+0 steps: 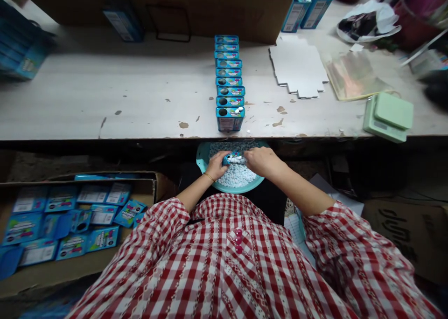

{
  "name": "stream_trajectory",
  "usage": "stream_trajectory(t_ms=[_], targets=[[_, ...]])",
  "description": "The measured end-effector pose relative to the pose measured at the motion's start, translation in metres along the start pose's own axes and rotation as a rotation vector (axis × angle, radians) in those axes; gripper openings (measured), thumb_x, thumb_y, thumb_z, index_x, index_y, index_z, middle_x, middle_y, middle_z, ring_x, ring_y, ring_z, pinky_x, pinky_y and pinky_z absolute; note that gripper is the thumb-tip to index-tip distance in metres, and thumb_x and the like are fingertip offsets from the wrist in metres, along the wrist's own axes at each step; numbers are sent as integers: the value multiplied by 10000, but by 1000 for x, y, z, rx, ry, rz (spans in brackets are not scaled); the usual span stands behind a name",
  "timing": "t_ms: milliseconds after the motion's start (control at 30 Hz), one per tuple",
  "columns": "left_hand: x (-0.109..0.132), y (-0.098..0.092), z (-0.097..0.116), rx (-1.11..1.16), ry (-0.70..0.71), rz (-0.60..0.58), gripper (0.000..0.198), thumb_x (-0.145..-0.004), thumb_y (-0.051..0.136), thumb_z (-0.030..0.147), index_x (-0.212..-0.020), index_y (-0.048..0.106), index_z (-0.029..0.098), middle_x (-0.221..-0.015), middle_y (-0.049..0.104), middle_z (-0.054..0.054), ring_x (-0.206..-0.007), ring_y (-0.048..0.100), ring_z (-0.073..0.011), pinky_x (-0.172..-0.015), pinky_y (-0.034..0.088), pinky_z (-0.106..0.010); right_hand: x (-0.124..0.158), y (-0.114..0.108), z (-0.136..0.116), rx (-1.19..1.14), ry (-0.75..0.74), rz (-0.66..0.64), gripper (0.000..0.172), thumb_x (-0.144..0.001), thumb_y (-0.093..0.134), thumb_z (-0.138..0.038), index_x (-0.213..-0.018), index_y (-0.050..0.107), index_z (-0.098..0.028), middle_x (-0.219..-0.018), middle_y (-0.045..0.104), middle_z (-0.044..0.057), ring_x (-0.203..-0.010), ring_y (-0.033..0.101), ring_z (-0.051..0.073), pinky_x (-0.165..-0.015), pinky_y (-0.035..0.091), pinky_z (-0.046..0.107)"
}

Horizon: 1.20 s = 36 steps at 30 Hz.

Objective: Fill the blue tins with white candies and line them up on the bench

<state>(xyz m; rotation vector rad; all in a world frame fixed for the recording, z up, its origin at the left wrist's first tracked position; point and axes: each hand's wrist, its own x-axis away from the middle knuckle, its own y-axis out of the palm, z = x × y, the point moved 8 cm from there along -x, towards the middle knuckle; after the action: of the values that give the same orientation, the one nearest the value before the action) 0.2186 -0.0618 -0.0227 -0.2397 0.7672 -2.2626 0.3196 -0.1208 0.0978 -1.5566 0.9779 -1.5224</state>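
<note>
A teal bowl (202,156) full of small white candies rests on my lap below the table edge. My left hand (217,166) is closed around a small blue box (231,158) held over the bowl. My right hand (261,161) is closed beside it, fingers pinched at the box's open top where white candies show. A single-file row of several matching blue boxes (228,82) stands on the table straight ahead, the nearest one (229,118) with candies at its hole.
A cardboard carton (70,223) of blue boxes lies at my lower left. On the table's right are flat white card blanks (299,69), a plastic sleeve (353,74) and a green scale (388,116). More blue boxes stand at the far edge (306,6).
</note>
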Motion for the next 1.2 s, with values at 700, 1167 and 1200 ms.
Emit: stream_trajectory(t_ms=[700,1167,1200], targets=[[28,19,-87,985,-754,266,551,-415,810,323,-847,503,171,-832,650,-24,-751,634,-171,-786,519,-400,-78,152,8,-378,101,10,351,-899,411,-256,-1206,570,-193,-1061,672,76,-944,621,163,-776,455,220],[29,-42,-56,498,-315,286,615,-611,718,395,-1141,525,150,-1110,621,-97,-1041,582,-232,-957,434,-377,-10,90,68,-873,-20,168,331,-801,519,-250,-1096,594,-120,-969,664,74,-865,588,169,-802,450,291],[25,-38,-49,490,-290,267,608,-617,714,391,-1142,527,149,-1112,621,-96,-1036,584,-231,-957,434,-377,-5,83,70,-862,-22,168,325,-802,519,-249,-1093,599,-127,-971,665,71,-874,587,171,-807,448,292]])
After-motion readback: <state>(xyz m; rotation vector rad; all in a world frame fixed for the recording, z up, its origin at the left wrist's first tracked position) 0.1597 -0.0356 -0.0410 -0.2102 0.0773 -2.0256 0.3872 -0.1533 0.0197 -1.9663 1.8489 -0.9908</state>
